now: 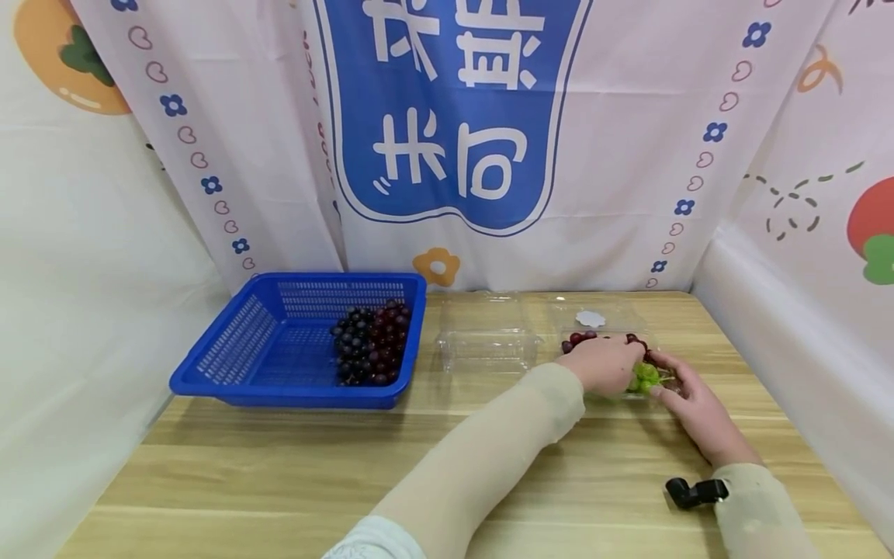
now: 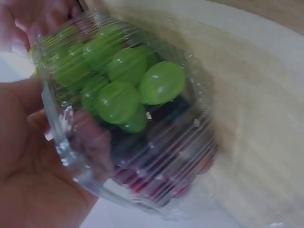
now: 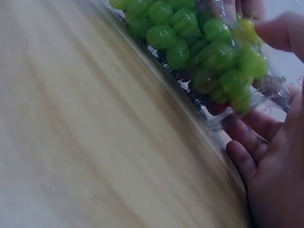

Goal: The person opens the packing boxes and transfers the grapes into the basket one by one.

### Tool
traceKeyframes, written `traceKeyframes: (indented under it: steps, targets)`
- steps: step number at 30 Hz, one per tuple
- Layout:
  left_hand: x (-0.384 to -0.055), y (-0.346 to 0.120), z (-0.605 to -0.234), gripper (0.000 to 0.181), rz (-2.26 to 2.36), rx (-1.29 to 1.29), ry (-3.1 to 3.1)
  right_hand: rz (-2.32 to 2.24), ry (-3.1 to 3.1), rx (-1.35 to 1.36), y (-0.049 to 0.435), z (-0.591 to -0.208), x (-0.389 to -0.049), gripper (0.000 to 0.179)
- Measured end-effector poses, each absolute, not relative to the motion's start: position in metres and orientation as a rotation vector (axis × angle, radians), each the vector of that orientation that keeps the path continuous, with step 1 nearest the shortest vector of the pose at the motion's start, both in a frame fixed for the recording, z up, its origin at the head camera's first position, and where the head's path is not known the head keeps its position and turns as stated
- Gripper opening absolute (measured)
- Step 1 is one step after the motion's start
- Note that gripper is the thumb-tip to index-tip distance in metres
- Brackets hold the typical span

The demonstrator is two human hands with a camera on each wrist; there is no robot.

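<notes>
A clear plastic clamshell box (image 1: pixel 632 394) holds green grapes (image 1: pixel 646 376) at its right end and dark red grapes (image 1: pixel 580 339) further left. My left hand (image 1: pixel 606 363) reaches over its near rim from the left. In the left wrist view, this hand's fingers show blurred through the clear wall, by the dark grapes; I cannot tell whether they grip anything. My right hand (image 1: pixel 701 407) holds the right end of the box. Its thumb (image 3: pixel 280 33) lies at the uppermost green grapes, and its other fingers (image 3: pixel 259 137) curl along the outside of the box end.
A second clear clamshell box (image 1: pixel 489 349) stands open to the left. Further left, a blue plastic basket (image 1: pixel 279 392) carries black and red grapes (image 1: pixel 370 341) on its right side. A printed cloth (image 1: pixel 628 194) hangs behind the wooden table (image 1: pixel 265 473).
</notes>
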State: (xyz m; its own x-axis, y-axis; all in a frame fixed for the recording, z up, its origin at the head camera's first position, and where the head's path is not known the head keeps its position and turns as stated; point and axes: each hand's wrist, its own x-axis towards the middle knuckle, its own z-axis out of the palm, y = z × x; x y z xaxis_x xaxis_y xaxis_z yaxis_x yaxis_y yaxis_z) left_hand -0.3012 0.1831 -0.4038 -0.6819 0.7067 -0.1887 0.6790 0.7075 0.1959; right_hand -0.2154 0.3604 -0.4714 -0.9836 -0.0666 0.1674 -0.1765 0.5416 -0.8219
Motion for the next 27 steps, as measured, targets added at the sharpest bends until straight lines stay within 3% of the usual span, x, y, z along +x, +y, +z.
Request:
traceKeyframes:
  steps: [7,16,27]
  targets:
    - [-0.308,0.164,-0.405,0.010,0.588,1.064,2.567,1.445,-2.700,0.192,0.364,-0.473,-0.216,0.078]
    - [-0.307,0.141,-0.411,0.007,1.041,1.091,2.473,1.441,-2.742,0.181,0.364,-0.470,-0.217,0.079]
    - [-0.307,0.131,-0.395,0.017,2.082,0.629,1.852,1.422,-2.730,0.188,0.362,-0.470,-0.218,0.076]
